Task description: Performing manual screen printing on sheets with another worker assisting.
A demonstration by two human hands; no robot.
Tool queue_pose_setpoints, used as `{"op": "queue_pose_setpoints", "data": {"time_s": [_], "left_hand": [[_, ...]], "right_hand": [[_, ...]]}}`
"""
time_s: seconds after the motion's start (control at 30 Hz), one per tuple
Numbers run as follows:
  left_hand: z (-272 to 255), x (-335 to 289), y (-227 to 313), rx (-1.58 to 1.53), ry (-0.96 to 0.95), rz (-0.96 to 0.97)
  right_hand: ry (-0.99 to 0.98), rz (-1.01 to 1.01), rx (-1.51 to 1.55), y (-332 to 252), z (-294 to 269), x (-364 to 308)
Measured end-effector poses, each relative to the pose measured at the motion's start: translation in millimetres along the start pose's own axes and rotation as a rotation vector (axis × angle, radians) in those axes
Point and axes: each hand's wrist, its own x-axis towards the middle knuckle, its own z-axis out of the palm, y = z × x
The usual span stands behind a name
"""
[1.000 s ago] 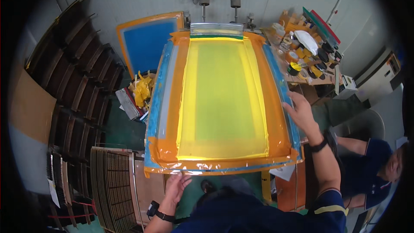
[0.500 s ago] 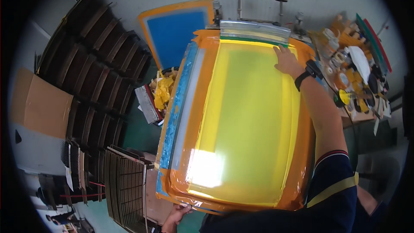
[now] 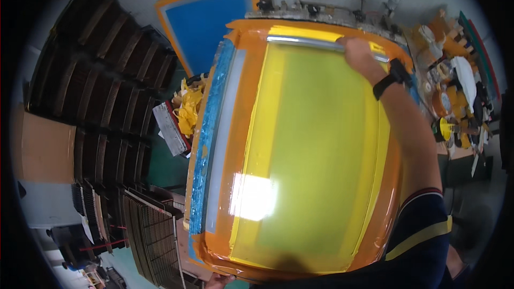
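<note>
In front of me lies a large screen-printing frame (image 3: pixel 214 251) with orange tape round its border and a blue-taped left side. Its yellow-green mesh (image 3: pixel 321 144) shines with a bright reflection at the lower left. Across the far end of the mesh rests a long metal-edged squeegee (image 3: pixel 305 42). My right hand (image 3: pixel 360 56), a dark band on its wrist, is closed round the squeegee toward its right end. At the near left corner, my left hand (image 3: pixel 218 281) grips the frame's edge; most of that hand is cut off by the picture's lower rim.
A blue screen with an orange border (image 3: pixel 214 27) leans behind at the left. Below it stands a bin with crumpled yellow material (image 3: pixel 190 108). Dark racks (image 3: pixel 101 80) and a wire rack (image 3: pixel 152 235) line the left. A cluttered bench (image 3: pixel 452 93) with tape rolls is at the right.
The squeegee has tipped from lying back beyond the far edge to a thin bar on the mesh, and my right hand has closed on it. The whole view has shifted slightly.
</note>
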Motion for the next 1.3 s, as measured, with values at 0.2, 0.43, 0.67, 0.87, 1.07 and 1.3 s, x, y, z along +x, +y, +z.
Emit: {"op": "queue_pose_setpoints", "data": {"time_s": [0.2,0.43,0.67,0.87,1.07,1.3], "left_hand": [[16,-9,31,0.138,0.027,0.017],[45,-4,56,-0.160,-0.084,-0.039],[37,3,32,-0.283,-0.111,0.124],[26,14,36,-0.238,-0.252,0.204],[35,18,33,-0.149,-0.286,0.224],[14,5,56,0.397,-0.369,0.162]], "right_hand": [[-0.081,0.050,-0.034,60,-22,14],[-0.307,-0.013,0.128,35,-54,-49],[-0.418,0.005,0.190,-105,-124,-200],[-0.284,-0.014,0.330,-263,-185,-360],[-0.251,0.069,0.334,-373,-216,-480],[-0.203,0.034,0.317,-393,-241,-494]]}}
